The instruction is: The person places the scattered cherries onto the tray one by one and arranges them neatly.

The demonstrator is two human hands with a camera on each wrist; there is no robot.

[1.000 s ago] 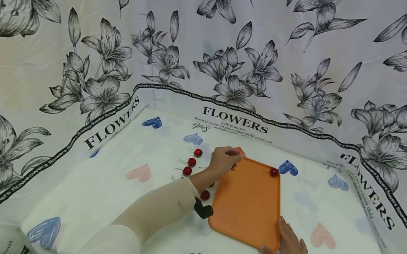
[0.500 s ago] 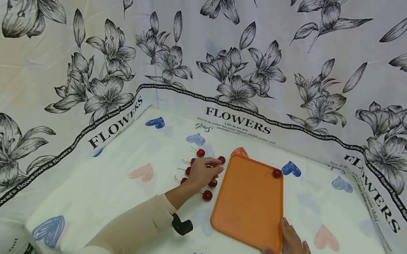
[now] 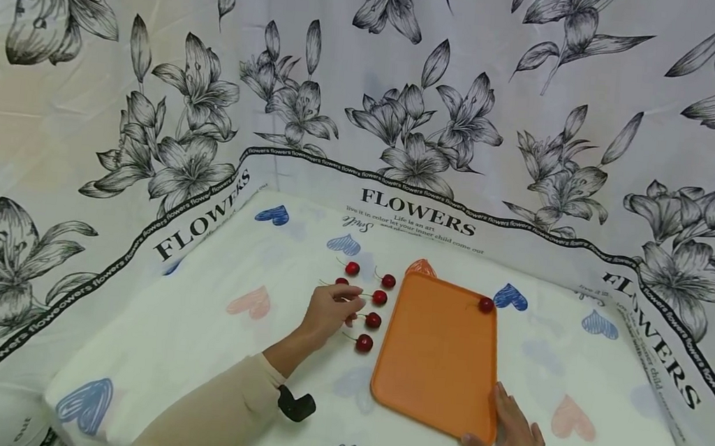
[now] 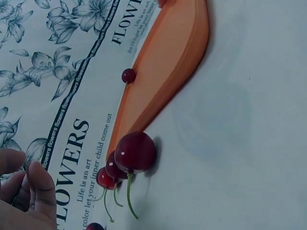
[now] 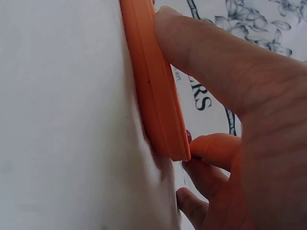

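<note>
In the head view, my left hand (image 3: 328,312) hovers over the cherries left of the tray, its fingers loosely bent. No fruit shows between thumb and fingers (image 4: 41,184) in the left wrist view. Nearest the fingertips is a cherry (image 3: 380,297) with its stem towards them; a front cherry (image 3: 363,343) lies closer to me. Some cherries may be hidden behind the hand. My right hand (image 3: 513,438) holds the near right corner of the orange tray (image 3: 438,355), thumb at one edge and fingers along the other. One cherry (image 3: 486,304) sits at the tray's far right corner.
More cherries, such as a far one (image 3: 352,269), lie with stems on the white heart-printed cloth (image 3: 196,350). A flower-printed curtain (image 3: 318,87) rises behind and along the sides of the surface.
My left hand has moved left and nearer, from the tray's far left corner to the cherries, uncovering the ones beside the tray. The right hand stays on the tray corner.
</note>
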